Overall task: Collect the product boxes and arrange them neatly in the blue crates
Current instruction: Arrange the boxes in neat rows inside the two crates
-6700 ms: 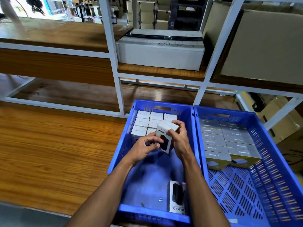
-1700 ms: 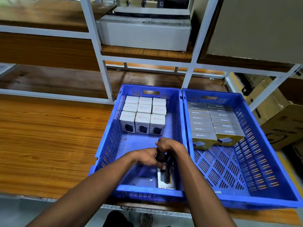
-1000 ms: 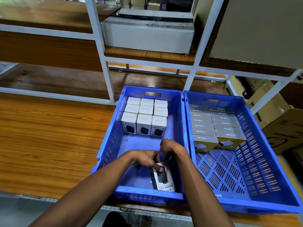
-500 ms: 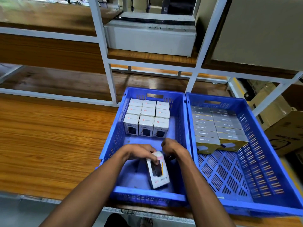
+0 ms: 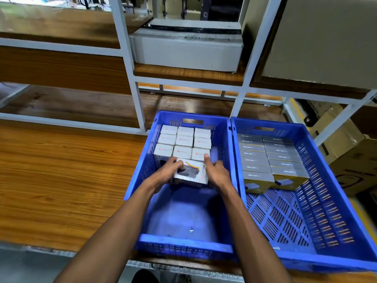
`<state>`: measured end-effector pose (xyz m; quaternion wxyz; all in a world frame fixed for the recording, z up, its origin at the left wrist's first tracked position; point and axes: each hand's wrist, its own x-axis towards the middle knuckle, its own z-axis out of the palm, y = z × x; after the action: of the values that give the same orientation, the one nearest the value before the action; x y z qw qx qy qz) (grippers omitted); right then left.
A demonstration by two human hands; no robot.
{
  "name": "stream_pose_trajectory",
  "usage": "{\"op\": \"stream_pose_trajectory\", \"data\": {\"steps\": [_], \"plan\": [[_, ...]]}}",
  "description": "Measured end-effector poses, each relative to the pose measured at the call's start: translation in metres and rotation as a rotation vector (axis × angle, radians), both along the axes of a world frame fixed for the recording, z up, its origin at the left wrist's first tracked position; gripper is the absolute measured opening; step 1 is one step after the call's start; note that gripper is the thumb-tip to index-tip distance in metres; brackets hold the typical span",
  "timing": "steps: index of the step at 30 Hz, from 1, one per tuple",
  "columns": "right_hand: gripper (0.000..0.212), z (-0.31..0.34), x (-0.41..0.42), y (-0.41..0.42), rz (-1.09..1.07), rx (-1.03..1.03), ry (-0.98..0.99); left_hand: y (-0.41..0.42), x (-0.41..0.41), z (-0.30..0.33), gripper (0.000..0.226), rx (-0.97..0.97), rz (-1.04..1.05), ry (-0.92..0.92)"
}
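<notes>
Head view: the left hand and right hand grip a white product box from either side, fingers curled round its ends, inside the left blue crate, just before the upright white boxes packed at its far end.

L hand & R hand both gripping, arms extended.

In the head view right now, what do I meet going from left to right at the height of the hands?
Wooden table → left crate's wall → left hand → held box → right hand → right crate with grey and yellow boxes → cardboard cartons.
</notes>
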<state>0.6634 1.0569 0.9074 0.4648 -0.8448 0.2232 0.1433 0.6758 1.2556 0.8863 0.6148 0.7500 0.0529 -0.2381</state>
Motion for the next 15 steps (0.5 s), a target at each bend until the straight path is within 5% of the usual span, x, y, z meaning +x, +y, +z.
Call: {"op": "stream_pose_trajectory", "data": {"steps": [8, 15], "plan": [[0.06, 0.001, -0.001, -0.004, 0.01, 0.056, -0.218, 0.002, -0.001, -0.006, 0.036, 0.131, -0.149, 0.04], [0.052, -0.006, 0.0, -0.004, 0.019, 0.261, -0.196, 0.001, -0.007, -0.001, 0.006, 0.091, -0.153, 0.101]]}}
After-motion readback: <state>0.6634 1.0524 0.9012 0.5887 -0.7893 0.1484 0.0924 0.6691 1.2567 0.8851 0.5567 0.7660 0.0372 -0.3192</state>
